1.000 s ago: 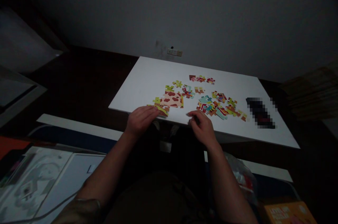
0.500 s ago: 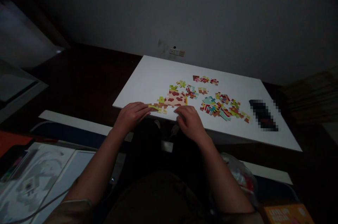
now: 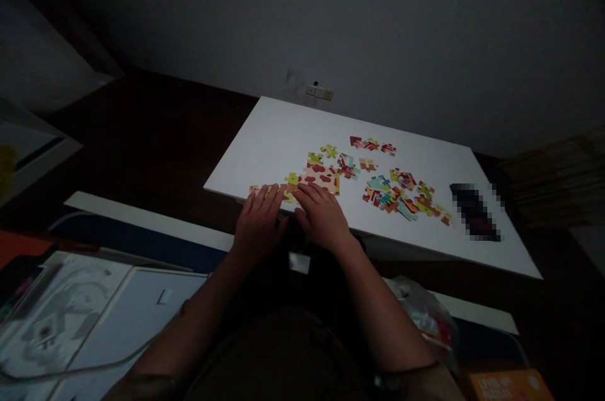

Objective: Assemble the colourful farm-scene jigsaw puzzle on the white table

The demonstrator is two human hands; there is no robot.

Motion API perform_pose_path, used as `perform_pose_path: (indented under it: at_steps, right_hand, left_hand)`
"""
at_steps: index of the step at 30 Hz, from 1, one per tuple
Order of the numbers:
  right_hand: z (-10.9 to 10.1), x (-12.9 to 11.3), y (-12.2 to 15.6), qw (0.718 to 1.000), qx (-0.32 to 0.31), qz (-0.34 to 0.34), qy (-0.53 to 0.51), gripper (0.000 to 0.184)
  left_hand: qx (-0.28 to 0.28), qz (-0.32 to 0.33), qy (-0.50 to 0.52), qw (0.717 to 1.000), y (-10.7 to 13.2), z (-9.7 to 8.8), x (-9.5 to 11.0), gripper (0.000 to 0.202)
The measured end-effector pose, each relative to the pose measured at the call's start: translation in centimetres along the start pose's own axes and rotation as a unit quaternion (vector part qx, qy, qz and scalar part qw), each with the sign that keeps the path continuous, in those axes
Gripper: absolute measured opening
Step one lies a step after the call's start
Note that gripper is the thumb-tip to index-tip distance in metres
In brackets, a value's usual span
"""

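My left hand (image 3: 259, 218) lies with its fingers stretched out on a strip of joined puzzle pieces (image 3: 288, 189) at the table's near edge. Beside it, my right hand (image 3: 324, 213) rests flat, its fingertips on the right part of the same strip. Its fingers partly cover the bottom of a larger joined puzzle section (image 3: 322, 178) in pink with brown spots. Neither hand grips anything. To the right lies a heap of loose puzzle pieces (image 3: 394, 196) in several colours. A few red pieces (image 3: 371, 144) lie farther back.
The pieces are on a white table (image 3: 246, 149). A blurred-out dark object (image 3: 475, 212) lies at its right end. Benches stand on my side, with a white open box (image 3: 127, 319) at left, and a plastic bag (image 3: 425, 313) and an orange box (image 3: 510, 385) at right.
My left hand has moved right and spread its fingers over the strip. My right hand has shifted left onto the strip, so both hands are now close together.
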State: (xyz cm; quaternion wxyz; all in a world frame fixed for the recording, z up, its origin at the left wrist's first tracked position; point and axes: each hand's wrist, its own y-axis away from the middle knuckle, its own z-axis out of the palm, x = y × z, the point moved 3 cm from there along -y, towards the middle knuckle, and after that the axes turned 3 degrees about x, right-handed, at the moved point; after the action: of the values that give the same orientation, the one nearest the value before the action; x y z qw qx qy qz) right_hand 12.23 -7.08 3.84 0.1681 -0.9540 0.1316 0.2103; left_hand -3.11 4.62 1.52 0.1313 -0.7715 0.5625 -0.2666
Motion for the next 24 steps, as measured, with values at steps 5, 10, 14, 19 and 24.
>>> perform_pose_path:
  at_steps: [5, 10, 14, 19, 24]
  right_hand:
    - [-0.2, -0.1, -0.1, 1.000, -0.002, 0.001, 0.001, 0.053]
    - [-0.1, -0.1, -0.1, 1.000, 0.003, -0.001, 0.011, 0.052]
    - [-0.1, 0.0, -0.1, 1.000, -0.003, 0.000, 0.014, 0.052]
    - [-0.2, -0.2, -0.2, 1.000, -0.003, 0.003, 0.002, 0.053]
    - [-0.6, -0.5, -0.2, 1.000, -0.004, 0.011, 0.012, 0.052]
  left_hand:
    - [-0.033, 0.034, 0.023, 0.999, -0.1, -0.5, -1.5, 0.068]
    - [-0.041, 0.064, 0.017, 0.997, -0.3, -1.3, -2.4, 0.067]
    - [-0.041, 0.068, 0.007, 0.997, -0.4, -1.4, -2.6, 0.072]
    - [-0.071, 0.080, -0.006, 0.994, -0.6, -1.5, -3.3, 0.073]
    - [-0.071, 0.080, -0.022, 0.994, -0.9, -1.5, -3.1, 0.074]
